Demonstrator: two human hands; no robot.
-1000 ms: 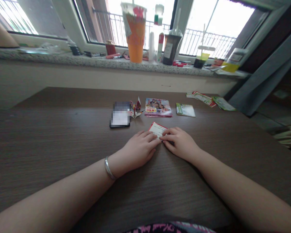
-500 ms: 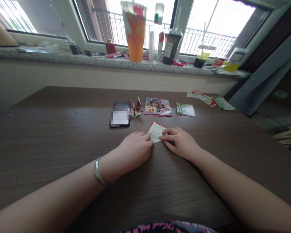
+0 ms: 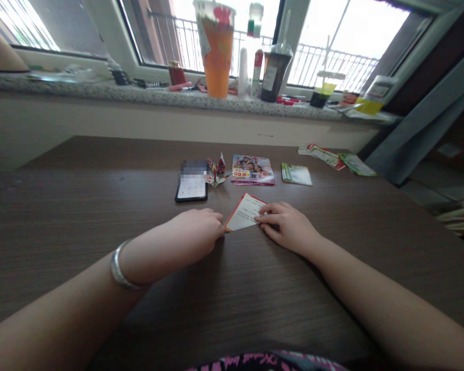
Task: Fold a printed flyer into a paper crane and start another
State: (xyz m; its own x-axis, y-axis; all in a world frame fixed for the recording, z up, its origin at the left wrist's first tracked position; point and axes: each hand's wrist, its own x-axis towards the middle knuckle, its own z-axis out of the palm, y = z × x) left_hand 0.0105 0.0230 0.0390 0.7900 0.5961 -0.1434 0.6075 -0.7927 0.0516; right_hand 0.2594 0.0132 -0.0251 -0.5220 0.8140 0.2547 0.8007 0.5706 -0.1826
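Slid left hand (image 3: 187, 234) outward to left corner of white paper (image 3: 243, 215) on tabletop (image 3: 255, 288), with fingers curled; couldn't tell if pinching. Kept right hand (image 3: 288, 226) on its right side, with fingers slightly spread.

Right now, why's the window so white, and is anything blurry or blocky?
Head view: bright daylight washes out the window; head view: blocky squares hide the top of the phone; head view: the print on the folded paper is too small and fuzzy to read.
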